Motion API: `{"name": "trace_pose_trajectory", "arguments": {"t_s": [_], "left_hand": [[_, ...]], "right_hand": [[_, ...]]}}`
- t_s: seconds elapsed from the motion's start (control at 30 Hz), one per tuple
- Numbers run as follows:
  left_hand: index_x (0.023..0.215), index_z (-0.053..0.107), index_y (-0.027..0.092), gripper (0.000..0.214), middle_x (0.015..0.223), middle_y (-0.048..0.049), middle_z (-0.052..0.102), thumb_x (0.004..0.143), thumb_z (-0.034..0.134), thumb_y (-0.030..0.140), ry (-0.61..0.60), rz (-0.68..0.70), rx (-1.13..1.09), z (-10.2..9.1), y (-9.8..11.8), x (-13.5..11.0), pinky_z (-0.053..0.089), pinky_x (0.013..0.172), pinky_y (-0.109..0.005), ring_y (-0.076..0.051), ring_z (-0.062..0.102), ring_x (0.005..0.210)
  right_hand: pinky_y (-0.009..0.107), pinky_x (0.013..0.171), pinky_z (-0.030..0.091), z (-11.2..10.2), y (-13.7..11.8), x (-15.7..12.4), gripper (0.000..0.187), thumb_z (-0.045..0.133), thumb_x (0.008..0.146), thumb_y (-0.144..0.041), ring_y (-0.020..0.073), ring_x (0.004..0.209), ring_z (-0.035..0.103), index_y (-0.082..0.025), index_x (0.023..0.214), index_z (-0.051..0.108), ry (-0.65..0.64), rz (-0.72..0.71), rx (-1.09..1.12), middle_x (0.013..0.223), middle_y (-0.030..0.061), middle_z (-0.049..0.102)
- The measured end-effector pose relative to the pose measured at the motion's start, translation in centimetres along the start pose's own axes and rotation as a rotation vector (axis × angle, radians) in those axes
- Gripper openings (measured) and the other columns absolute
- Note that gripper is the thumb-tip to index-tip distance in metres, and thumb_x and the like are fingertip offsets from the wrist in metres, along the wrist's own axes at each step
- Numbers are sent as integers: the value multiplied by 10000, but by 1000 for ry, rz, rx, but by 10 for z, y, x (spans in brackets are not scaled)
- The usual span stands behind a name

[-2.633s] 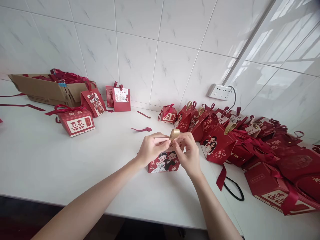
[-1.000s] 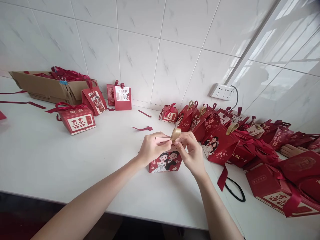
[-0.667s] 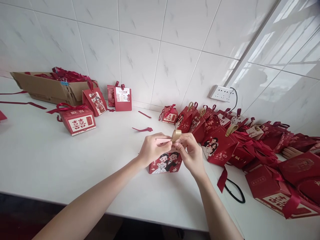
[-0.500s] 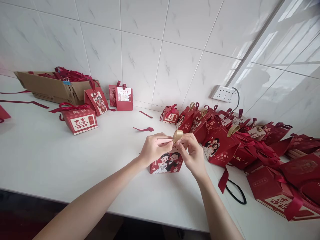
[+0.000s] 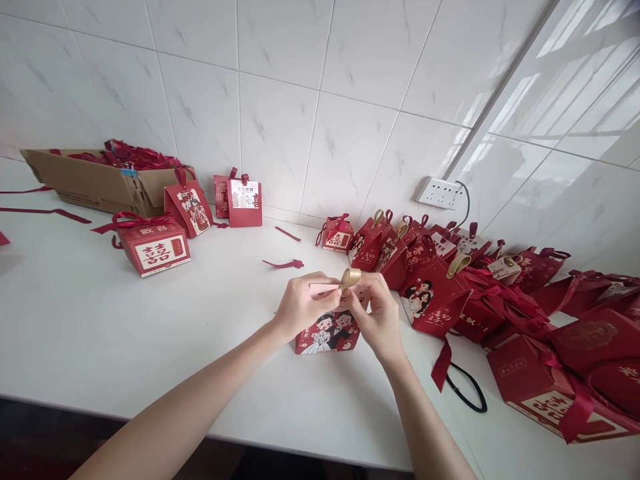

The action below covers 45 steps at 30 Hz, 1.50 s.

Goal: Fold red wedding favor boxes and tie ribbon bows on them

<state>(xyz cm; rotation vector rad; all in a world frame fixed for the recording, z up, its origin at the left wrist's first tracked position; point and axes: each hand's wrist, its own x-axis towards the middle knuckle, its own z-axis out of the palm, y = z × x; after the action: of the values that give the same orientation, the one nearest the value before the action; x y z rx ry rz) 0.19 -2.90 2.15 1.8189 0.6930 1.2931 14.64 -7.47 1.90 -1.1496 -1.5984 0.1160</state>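
Note:
A red gift box (image 5: 327, 335) with a printed bride and groom stands upright on the white table in front of me. My left hand (image 5: 306, 305) is closed on the box's top edge, thumb in front and fingers behind. From that edge rises a gold ribbon loop (image 5: 351, 278). At the foot of the loop, my right hand (image 5: 376, 308) pinches the gold ribbon between thumb and fingers. Both hands touch near the middle of the top edge. The fingertips hide how the ribbon is fastened there.
Many finished-looking red gift boxes (image 5: 434, 298) crowd the right side. A cardboard carton (image 5: 100, 190) full of red ribboned pieces stands at the back left, with a red box (image 5: 156, 247) before it. Loose red strips (image 5: 283, 265), a black cord loop (image 5: 473, 398) and a power strip (image 5: 443, 193) are around.
The whole view has shifted slightly. Both hands keep their hold at the top of the box, and the gold loop leans a little differently.

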Motion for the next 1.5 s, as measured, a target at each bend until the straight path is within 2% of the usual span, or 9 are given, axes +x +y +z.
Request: {"name": "trace_pose_trajectory", "arguments": {"t_s": [0.33,0.5,0.6,0.83,1.13,1.5], "left_hand": [[780,698,146,134,795,-32,686,740,602,230,-20,-24,-50,2,2,0,529,675,-211,-145,651,766],[806,680,154,228,811,-36,692,665,712,330,-62,-82,-61,1,-2,0,527,632,-226,-175,661,779],[823,683,163,270,802,-30,697,648,732,364,-33,-100,-36,1,-5,0,521,657,-241,-180,665,773],[760,693,152,189,770,-35,685,700,679,331,-16,-50,-39,2,-4,-1,496,590,-219,-161,645,732],[723,712,170,258,657,-14,617,822,556,351,-43,122,111,-3,-9,0,441,612,-221,-122,579,648],[690,688,164,272,641,-10,586,817,563,369,-55,106,81,-2,-8,0,438,608,-222,-116,554,632]], "right_hand": [[248,548,395,-1,-1,-1,37,571,819,-196,132,704,505,-216,791,581,34,-11,-12,805,9,533],[244,555,399,-1,-2,0,56,558,838,-192,132,714,508,-215,795,587,20,-24,-4,804,10,539],[241,549,393,-1,-2,1,76,551,842,-178,127,692,501,-214,787,588,24,-32,-7,791,8,537],[250,572,405,-1,1,1,57,557,840,-188,136,725,514,-218,806,591,26,-23,18,816,15,543],[248,560,411,-1,2,0,50,550,845,-201,134,704,513,-217,817,590,14,-23,6,807,15,529],[261,620,423,1,3,0,75,531,861,-186,143,759,520,-219,810,575,40,-50,-2,806,12,527]]}}
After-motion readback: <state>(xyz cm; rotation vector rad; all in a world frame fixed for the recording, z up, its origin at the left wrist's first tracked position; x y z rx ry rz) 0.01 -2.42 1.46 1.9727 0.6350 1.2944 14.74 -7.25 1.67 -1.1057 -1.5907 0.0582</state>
